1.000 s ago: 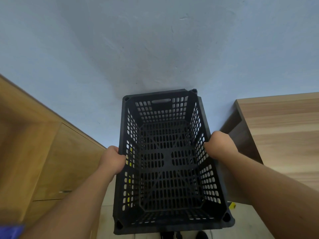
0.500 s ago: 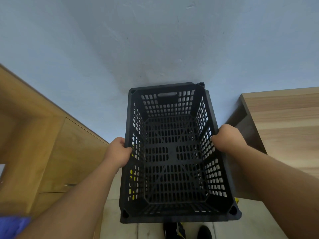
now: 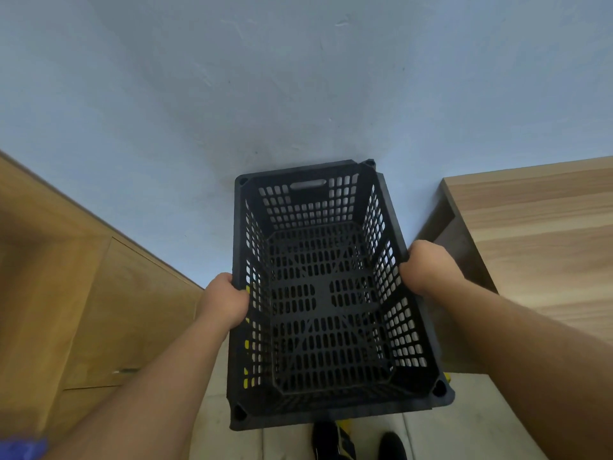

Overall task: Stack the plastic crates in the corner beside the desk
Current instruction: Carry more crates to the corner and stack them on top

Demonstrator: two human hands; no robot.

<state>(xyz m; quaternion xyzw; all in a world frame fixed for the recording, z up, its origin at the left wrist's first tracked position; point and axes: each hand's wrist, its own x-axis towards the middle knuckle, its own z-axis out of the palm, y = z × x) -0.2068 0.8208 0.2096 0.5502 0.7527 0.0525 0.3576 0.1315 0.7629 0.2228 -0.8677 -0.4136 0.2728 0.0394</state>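
I hold a black perforated plastic crate [image 3: 325, 313] with its open top toward me, against the pale blue wall between the cabinet and the desk. My left hand [image 3: 227, 302] grips its left rim and my right hand [image 3: 428, 267] grips its right rim. Yellow shows through the holes of the left wall and at the lower right corner [image 3: 447, 378], from something underneath that is mostly hidden.
A wooden cabinet [image 3: 83, 293] stands on the left and a wooden desk [image 3: 537, 234] on the right, with the crate filling the gap between them. Pale floor tiles [image 3: 464, 423] and black shoes [image 3: 326, 436] lie below the crate.
The crate and both hands have shifted slightly to the right and further from me, toward the wall. More of the floor and the shoes shows below it.
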